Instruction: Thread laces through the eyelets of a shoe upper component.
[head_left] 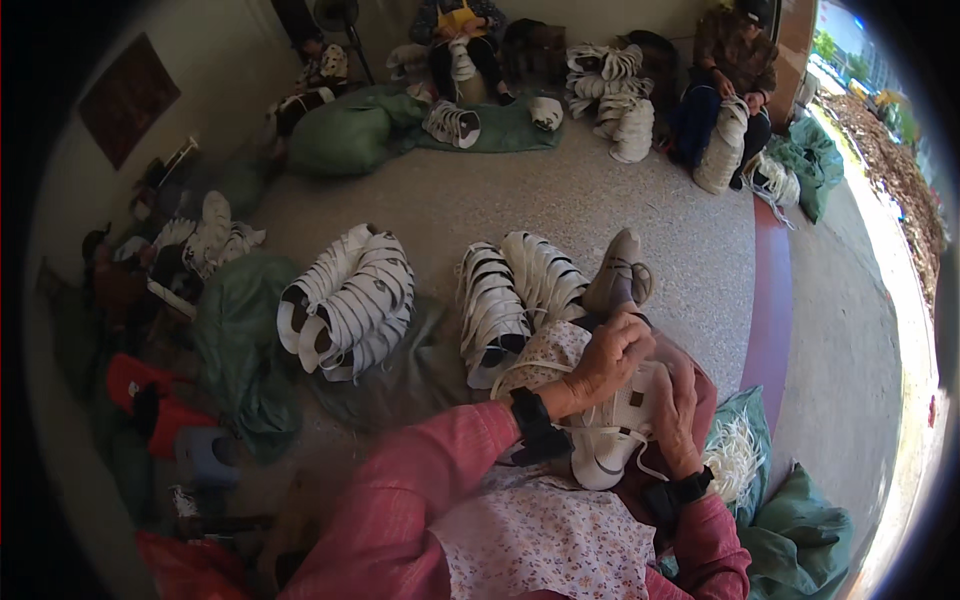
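Speckled floor (430, 205); green sack (752, 404) of white laces (733, 458); hands (606, 362) curled at shoe (602, 452), pinch unclear.

Your left arm (420, 470) is slanting upward and rightward from the lower edge, and your left hand (608, 362) is sitting beyond its wrist (562, 402), back showing, fingers curling inward. Your right arm (712, 545) is standing more steeply at lower right, while your right hand (678, 410) is pointing upward, fingers bending, just beside the left one.
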